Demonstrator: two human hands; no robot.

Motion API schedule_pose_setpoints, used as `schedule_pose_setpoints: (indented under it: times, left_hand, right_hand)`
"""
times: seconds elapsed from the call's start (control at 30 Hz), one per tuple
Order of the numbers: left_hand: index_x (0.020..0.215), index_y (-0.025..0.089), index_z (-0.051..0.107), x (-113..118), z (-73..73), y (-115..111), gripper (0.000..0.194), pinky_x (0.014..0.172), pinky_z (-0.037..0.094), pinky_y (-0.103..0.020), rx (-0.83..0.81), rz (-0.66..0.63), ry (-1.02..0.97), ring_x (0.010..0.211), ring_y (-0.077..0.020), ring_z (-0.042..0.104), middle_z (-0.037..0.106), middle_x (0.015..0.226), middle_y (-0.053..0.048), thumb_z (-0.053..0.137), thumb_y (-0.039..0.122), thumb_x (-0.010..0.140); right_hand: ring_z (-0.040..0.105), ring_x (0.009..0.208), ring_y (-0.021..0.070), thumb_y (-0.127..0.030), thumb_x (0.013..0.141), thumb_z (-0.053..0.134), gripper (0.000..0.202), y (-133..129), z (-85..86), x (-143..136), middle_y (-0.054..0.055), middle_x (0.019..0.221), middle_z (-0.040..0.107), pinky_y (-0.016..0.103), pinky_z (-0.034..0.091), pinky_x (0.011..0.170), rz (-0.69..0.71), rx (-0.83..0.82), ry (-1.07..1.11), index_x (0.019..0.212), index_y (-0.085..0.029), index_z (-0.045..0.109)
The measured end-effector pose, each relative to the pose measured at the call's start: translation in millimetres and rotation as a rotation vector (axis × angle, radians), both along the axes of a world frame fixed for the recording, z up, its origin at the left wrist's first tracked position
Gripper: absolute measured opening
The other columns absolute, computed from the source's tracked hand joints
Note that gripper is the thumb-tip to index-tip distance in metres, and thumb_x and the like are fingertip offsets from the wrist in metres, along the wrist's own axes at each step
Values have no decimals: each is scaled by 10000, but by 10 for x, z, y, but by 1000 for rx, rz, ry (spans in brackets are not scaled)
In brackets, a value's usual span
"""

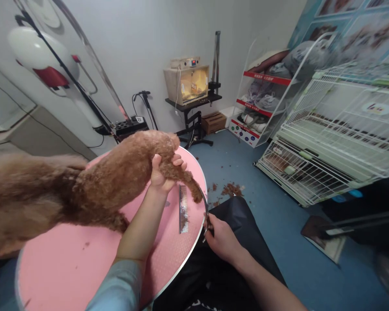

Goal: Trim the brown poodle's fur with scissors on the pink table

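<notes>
Passing through left grip (164, 177), dog leg (184, 176), probably hind

Wire cage (335, 138), red-trimmed shelf rack (264, 108) and cardboard box (214, 122)

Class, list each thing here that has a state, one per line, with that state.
Left hand: gripping the dog's leg
Right hand: holding the scissors
Scissors: held; open or shut unclear
Comb: lying on the pink table
Cabinet: lit inside
Display: lit
Hair clumps: scattered on the floor
Shelf rack: loaded

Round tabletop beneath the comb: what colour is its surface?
The tabletop is pink; the head view shows it best.
</notes>
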State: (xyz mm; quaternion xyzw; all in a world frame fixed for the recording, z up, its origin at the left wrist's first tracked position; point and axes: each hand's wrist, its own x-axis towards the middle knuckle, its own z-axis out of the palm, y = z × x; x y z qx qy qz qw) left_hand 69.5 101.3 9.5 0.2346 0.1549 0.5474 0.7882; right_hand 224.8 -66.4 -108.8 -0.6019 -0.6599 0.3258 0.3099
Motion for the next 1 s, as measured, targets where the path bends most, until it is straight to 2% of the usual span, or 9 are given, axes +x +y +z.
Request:
schedule_pose_setpoints:
  times: [0.17,0.43,0.53,0.73,0.93,1.0]
  left_hand:
    - [738,170,490,-3,-4,2,478,649,499,-232,6,-9,-7,572,-68,434,394,670,24,562,639,794]
    - [770,169,504,-21,-2,0,479,650,514,-225,5,-37,-31,574,-66,439,392,678,25,555,644,798]
    - [773,164,500,-24,2,-1,479,648,524,-228,6,-43,-58,573,-63,448,401,682,24,550,640,804]
    - [755,158,482,-21,22,-9,486,653,535,-235,-10,-40,-86,562,-57,454,393,678,28,526,638,820]
    - [777,159,501,-27,24,-8,470,653,538,-236,-5,-50,-100,564,-61,457,401,687,24,502,625,835]
    - [787,159,506,-28,24,-8,464,656,538,-237,0,-47,-99,562,-60,452,405,689,24,495,620,839]
  right_hand:
    - [578,707,159,-110,737,522,187,20,63,33,18,813,638,261,412,659,79,-12,137,894,-206,557]
    - [627,726,151,-111,751,564,214,39,46,103,23,860,670,256,475,667,113,-89,301,947,-190,603]
    - [643,721,140,-107,776,540,247,35,74,107,24,890,673,251,496,656,132,-130,320,1006,-182,589]
    - [671,824,152,-108,763,578,331,10,77,91,36,957,673,275,541,759,178,-141,349,1090,-165,569]
    - [677,854,158,-109,753,596,448,-40,17,67,53,1019,670,290,547,797,151,-123,337,1192,-165,529]
    - [673,819,155,-110,757,591,392,-55,15,72,42,964,679,283,545,774,130,-123,306,1142,-170,558]
